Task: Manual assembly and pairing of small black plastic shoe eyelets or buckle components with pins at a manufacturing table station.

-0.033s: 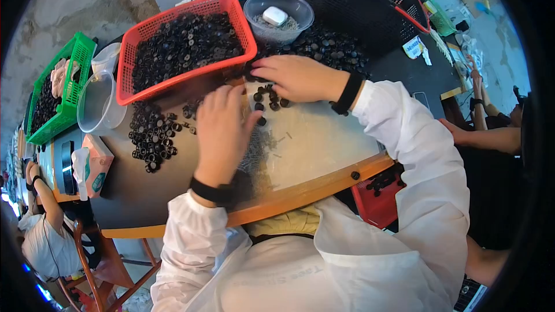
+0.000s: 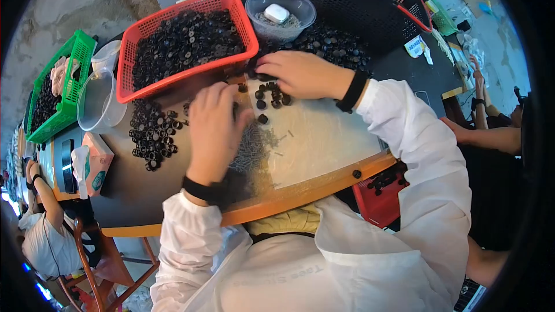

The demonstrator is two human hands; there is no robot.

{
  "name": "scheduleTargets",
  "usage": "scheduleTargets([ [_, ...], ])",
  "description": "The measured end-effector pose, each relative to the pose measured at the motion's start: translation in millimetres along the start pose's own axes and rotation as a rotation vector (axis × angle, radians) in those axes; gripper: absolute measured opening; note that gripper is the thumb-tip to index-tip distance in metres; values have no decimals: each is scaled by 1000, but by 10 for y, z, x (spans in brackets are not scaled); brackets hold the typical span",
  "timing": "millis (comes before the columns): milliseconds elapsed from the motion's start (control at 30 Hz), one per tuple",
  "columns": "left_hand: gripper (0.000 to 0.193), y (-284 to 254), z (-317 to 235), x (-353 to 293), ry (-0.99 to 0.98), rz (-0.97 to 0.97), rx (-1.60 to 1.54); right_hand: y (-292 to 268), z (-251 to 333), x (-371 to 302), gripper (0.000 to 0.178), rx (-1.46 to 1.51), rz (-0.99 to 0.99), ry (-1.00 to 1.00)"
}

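In the head view, the left hand (image 2: 213,124) is just left of the frame's centre, over the dark tabletop (image 2: 124,190), its fingers bent and blurred. A dark bit shows beside its thumb, but I cannot tell whether the fingers are pinched on it. The right hand (image 2: 303,75), upper centre, reaches leftward with its fingertips at dark pieces. Whether they are closed on one is hidden.

Around the hands, a few black caps (image 2: 273,95) lie in the middle of the frame, under the right hand, at the top of a pale sheet (image 2: 324,133). A cap heap (image 2: 151,136) sits left of the left hand, and thin metal pins (image 2: 248,153) are scattered below and beside its thumb.

A sweep of either wrist could push caps in among the pins and mix them. The single cap (image 2: 356,174) on the wooden edge (image 2: 312,188), lower right of centre, looks likeliest to drop — a brush from the right sleeve (image 2: 419,127) would be enough, perhaps into the red bin (image 2: 370,202) beneath.

The caps look small, round and dark; several in the left heap show open, ring-like mouths — others turn solid faces up.
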State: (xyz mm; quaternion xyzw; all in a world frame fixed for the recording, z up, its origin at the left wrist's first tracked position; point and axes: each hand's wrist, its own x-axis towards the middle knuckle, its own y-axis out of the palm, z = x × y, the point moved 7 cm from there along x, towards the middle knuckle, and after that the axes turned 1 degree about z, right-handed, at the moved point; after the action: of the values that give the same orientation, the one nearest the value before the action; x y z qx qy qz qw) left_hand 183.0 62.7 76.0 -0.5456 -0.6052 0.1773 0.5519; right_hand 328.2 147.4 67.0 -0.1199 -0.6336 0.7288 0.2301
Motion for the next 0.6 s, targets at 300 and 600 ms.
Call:
scheduleTargets([
  [300,29,98,342,229,179,103,-155,67,207,269,38,78,-152,-73],
  [600,17,12,419,213,209,161,-176,297,247,416,27,-36,-116,-88],
])
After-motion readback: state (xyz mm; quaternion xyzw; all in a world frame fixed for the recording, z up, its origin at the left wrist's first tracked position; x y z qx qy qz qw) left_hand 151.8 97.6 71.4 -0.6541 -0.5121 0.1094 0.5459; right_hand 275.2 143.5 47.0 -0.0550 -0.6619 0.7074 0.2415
